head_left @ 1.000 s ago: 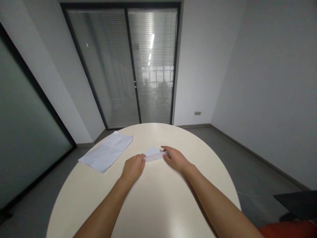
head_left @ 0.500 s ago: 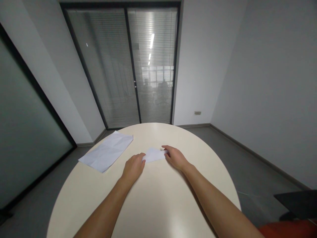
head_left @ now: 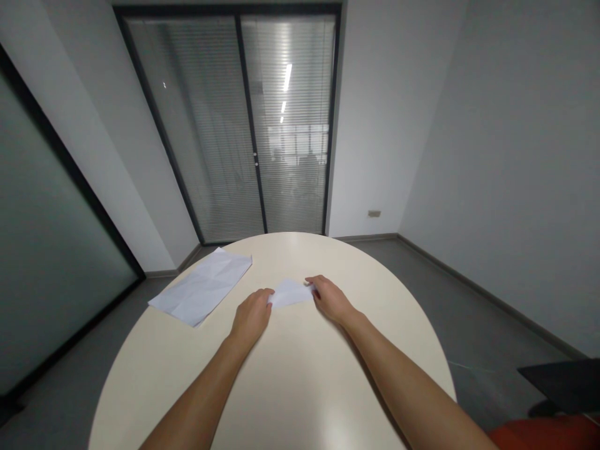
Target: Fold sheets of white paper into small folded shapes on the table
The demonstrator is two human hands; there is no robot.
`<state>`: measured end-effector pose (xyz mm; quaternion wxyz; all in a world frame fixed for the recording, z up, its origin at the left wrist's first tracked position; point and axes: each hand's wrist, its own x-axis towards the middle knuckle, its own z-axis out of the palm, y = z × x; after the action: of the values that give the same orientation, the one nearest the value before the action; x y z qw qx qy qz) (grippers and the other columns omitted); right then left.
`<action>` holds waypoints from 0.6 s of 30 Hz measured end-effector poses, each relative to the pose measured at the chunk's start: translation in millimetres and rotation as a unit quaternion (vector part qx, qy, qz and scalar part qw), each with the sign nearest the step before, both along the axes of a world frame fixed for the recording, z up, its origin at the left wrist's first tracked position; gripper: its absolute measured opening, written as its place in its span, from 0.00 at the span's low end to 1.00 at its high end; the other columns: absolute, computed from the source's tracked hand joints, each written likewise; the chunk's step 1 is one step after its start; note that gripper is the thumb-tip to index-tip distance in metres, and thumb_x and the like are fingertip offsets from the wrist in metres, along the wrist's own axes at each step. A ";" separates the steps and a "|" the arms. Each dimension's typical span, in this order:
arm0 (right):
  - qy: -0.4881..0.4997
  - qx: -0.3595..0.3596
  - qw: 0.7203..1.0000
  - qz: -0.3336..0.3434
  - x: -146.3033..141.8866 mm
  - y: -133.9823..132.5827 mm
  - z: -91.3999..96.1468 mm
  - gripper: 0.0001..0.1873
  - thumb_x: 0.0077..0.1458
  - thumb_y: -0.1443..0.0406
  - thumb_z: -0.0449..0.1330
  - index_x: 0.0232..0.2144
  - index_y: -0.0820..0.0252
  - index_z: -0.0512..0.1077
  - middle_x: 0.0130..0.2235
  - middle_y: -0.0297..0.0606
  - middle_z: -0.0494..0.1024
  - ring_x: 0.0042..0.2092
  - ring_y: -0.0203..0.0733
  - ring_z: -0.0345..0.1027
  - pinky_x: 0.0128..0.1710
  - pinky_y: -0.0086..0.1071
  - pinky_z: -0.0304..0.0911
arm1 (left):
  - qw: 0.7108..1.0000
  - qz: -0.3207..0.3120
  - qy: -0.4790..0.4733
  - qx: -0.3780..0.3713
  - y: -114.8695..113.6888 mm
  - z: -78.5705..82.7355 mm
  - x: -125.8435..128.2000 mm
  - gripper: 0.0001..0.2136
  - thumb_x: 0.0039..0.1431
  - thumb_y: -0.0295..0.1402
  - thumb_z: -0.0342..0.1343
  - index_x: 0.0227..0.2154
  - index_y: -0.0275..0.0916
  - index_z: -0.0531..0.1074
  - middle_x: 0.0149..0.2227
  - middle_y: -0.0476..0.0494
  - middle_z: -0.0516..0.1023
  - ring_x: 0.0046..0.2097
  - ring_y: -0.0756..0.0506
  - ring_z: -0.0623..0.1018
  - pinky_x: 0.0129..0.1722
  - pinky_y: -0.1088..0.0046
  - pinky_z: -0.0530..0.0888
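A small folded piece of white paper (head_left: 289, 292) lies on the round cream table (head_left: 290, 387) between my two hands. My left hand (head_left: 250, 314) has its fingers curled and pinches the paper's left end. At the paper's right end, my right hand (head_left: 329, 298) pinches the edge with closed fingers. Both forearms reach in from the bottom of the view.
A larger creased white sheet (head_left: 202, 285) lies flat at the table's far left edge. Glass doors with blinds (head_left: 248, 125) stand behind the table. A dark object (head_left: 562, 384) and something red (head_left: 544, 434) sit at the lower right, off the table.
The folded paper has gone from a narrow strip to a wider flat shape between my hands. Both hands have shifted only slightly.
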<state>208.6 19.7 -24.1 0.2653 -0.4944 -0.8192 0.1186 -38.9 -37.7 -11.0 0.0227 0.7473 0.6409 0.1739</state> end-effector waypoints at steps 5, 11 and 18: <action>-0.021 0.010 1.000 -0.010 -2.6 -2.6 2.1 0.22 0.61 0.75 0.52 0.55 0.61 0.73 0.55 0.45 0.75 0.56 0.45 0.68 0.58 0.34 0.60 | 1.000 -0.016 -0.002 0.017 -0.5 0.6 1.7 0.18 0.64 0.23 0.49 0.54 0.41 0.73 0.56 0.43 0.76 0.57 0.44 0.74 0.58 0.68 0.69; -0.071 0.018 0.996 -0.045 -4.4 -4.4 4.6 0.20 0.62 0.73 0.54 0.53 0.58 0.75 0.57 0.46 0.74 0.55 0.49 0.67 0.55 0.39 0.61 | 0.994 -0.095 0.040 0.046 5.6 -5.7 0.6 0.18 0.64 0.21 0.51 0.50 0.45 0.79 0.58 0.43 0.76 0.60 0.40 0.70 0.60 0.60 0.67; -0.075 0.081 0.994 0.005 -16.3 -16.6 14.4 0.15 0.65 0.69 0.54 0.50 0.57 0.77 0.58 0.47 0.74 0.60 0.53 0.64 0.60 0.50 0.55 | 0.993 -0.095 0.065 -0.005 -1.3 1.6 9.7 0.17 0.66 0.23 0.48 0.49 0.42 0.79 0.55 0.41 0.78 0.57 0.42 0.74 0.55 0.64 0.71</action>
<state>192.4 3.1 -9.6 0.2414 -0.4745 -0.8463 0.0163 -29.2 -39.0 -9.4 0.0005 0.8143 0.5681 0.1188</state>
